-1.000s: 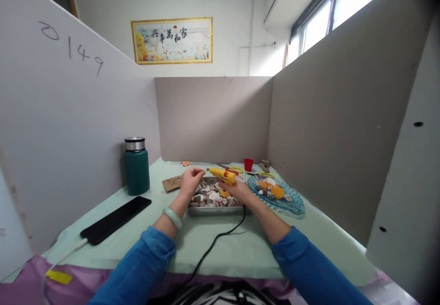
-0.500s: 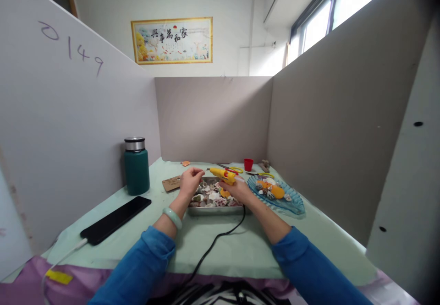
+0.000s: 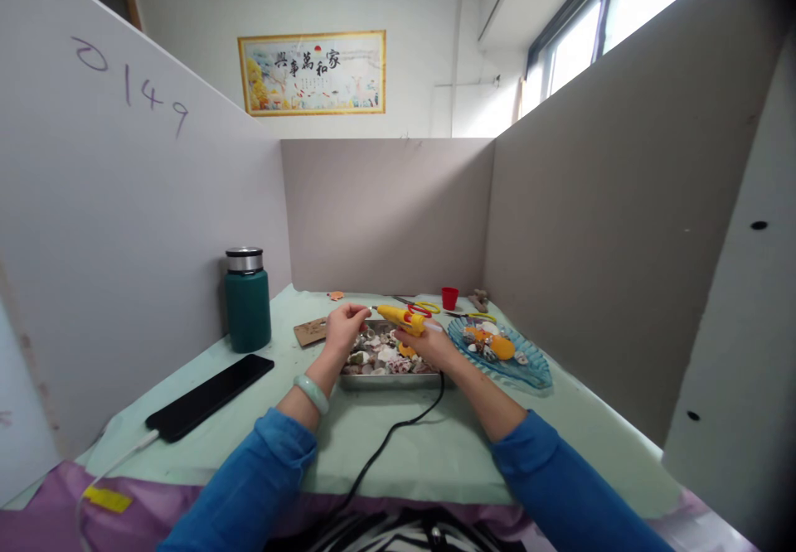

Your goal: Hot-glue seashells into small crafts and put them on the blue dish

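Observation:
My right hand (image 3: 426, 346) grips a yellow hot glue gun (image 3: 401, 318), its nozzle pointing left and a clear glue stick showing at the back. Close to the nozzle tip, my left hand (image 3: 347, 326) is closed in a pinch on something small and pale, too small to name. Both hands are above a metal tray (image 3: 391, 381) full of seashells (image 3: 385, 359). A black cord (image 3: 391, 431) runs from below my right hand toward the table's front edge.
A blue shell-shaped dish (image 3: 536, 374) with orange pieces and shells stands right. Behind are scissors (image 3: 426, 307), a red cup (image 3: 449, 297) and a brown card (image 3: 309, 333). At left are a green bottle (image 3: 247, 312) and a phone (image 3: 211, 397). Grey panels (image 3: 385, 212) enclose the table.
The glue gun has shifted slightly left, bringing its nozzle closer to the pinched fingers of my left hand. The other things have stayed in place.

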`<action>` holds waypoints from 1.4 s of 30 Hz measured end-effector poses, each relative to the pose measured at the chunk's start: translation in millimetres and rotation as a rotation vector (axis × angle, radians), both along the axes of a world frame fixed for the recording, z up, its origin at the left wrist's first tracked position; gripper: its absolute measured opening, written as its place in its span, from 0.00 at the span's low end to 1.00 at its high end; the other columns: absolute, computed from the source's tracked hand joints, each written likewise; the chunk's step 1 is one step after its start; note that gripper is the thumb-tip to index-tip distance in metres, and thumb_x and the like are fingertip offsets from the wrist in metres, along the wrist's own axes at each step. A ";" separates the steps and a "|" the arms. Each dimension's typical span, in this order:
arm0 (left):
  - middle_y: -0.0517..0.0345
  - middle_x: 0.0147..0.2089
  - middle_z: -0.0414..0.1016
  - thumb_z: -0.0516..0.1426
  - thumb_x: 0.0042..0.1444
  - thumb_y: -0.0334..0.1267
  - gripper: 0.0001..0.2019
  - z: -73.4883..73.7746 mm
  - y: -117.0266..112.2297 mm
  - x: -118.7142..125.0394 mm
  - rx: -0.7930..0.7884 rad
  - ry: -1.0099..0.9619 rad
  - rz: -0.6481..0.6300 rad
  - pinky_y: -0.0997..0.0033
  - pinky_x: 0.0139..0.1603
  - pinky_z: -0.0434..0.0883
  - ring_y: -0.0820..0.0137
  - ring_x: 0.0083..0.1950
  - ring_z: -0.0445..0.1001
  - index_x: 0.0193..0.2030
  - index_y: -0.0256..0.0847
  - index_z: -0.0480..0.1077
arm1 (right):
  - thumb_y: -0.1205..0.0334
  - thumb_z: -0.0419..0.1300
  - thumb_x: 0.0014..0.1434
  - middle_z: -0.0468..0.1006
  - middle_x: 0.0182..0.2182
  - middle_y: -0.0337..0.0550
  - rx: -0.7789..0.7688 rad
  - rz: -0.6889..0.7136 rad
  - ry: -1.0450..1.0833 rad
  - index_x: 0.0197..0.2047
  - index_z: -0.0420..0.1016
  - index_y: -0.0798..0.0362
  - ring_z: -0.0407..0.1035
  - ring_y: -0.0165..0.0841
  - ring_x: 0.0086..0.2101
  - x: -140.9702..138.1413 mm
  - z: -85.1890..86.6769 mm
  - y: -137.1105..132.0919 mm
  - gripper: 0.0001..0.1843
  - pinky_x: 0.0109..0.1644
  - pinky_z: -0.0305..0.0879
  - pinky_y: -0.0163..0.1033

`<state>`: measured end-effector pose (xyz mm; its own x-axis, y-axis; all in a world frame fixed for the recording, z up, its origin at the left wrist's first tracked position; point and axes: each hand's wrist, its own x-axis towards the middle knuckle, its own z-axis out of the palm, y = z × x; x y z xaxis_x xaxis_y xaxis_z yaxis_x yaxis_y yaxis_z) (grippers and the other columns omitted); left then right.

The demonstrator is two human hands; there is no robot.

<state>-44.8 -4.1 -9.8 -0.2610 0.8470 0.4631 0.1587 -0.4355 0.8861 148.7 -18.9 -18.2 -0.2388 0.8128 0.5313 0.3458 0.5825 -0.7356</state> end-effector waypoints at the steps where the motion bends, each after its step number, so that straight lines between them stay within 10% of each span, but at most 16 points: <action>1: 0.57 0.24 0.74 0.61 0.41 0.42 0.11 0.4 -0.5 0.3 -0.007 -0.015 -0.006 0.75 0.25 0.64 0.74 0.21 0.68 0.29 0.35 0.73 | 0.57 0.60 0.47 0.75 0.24 0.39 -0.004 0.004 0.002 0.31 0.73 0.55 0.68 0.31 0.27 -0.1 0.0 -0.5 0.10 0.30 0.62 0.33; 42: 0.52 0.27 0.76 0.64 0.39 0.45 0.15 3.9 -10.0 3.0 -0.089 -0.103 -0.079 0.75 0.22 0.64 0.77 0.19 0.65 0.28 0.33 0.72 | 0.58 0.58 0.48 0.75 0.24 0.39 0.030 -0.054 -0.016 0.30 0.73 0.55 0.68 0.31 0.26 -0.9 1.5 -5.6 0.09 0.29 0.62 0.33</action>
